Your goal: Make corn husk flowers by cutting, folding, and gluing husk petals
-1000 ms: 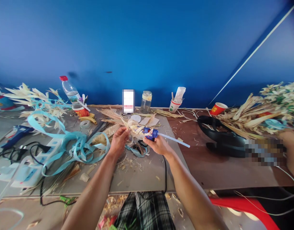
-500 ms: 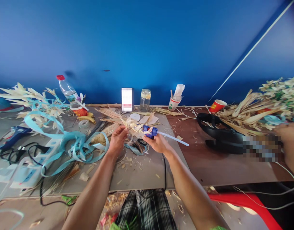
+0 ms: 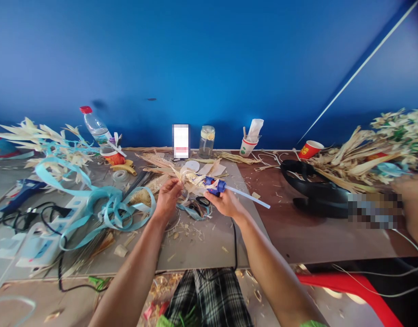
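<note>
The right hand (image 3: 227, 203) grips the blue glue gun (image 3: 213, 185) just above the bench (image 3: 202, 245). The left hand (image 3: 168, 200) pinches the dry leaf flower (image 3: 190, 178) right at the gun's tip. Hot glue could drip and burn those close fingers

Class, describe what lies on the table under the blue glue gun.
Beneath the glue gun lie a dark looped object, perhaps scissors, a pale blue ribbon piece and husk scraps. The right hand gripping the gun covers whatever lies below it; the left hand pinches a husk bundle.
</note>
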Demonstrator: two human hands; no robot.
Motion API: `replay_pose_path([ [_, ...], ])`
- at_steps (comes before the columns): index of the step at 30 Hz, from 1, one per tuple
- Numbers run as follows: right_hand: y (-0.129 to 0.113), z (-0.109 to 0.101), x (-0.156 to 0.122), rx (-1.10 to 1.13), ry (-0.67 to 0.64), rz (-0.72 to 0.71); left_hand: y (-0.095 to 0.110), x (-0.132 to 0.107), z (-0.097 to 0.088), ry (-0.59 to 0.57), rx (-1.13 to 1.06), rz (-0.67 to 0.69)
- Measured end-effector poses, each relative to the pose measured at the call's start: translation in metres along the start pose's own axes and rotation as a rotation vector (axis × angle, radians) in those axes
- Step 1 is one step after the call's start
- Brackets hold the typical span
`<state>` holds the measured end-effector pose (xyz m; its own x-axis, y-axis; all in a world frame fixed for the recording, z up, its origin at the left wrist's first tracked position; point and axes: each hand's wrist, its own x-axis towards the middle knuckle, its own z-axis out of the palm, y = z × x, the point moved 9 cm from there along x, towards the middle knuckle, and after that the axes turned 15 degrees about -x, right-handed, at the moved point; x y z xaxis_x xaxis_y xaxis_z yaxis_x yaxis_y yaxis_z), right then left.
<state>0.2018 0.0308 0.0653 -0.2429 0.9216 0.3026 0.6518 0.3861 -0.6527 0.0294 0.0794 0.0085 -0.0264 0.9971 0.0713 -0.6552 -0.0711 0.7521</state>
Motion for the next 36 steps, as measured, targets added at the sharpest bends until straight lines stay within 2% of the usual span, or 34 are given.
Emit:
replay_pose_path([
  [7,0.003,0.009,-0.001,0.003,-0.055,0.006,0.001,-0.001,0.0,0.022,0.003,-0.009],
  [11,0.004,0.006,0.0,0.009,-0.028,0.012,-0.001,0.0,0.001,-0.012,0.032,-0.007],
  [16,-0.001,0.005,0.0,0.012,-0.037,-0.042,-0.002,0.001,-0.002,0.007,0.027,0.005],
  [23,0.009,0.004,0.0,-0.002,-0.03,0.035,-0.005,0.002,-0.002,-0.002,0.055,-0.006],
  [29,0.002,0.005,0.0,0.031,-0.044,-0.028,-0.001,0.002,-0.003,0.023,0.067,0.01],
  [36,0.008,0.007,0.0,0.057,-0.05,0.016,0.0,0.001,-0.002,0.032,0.014,-0.01],
])
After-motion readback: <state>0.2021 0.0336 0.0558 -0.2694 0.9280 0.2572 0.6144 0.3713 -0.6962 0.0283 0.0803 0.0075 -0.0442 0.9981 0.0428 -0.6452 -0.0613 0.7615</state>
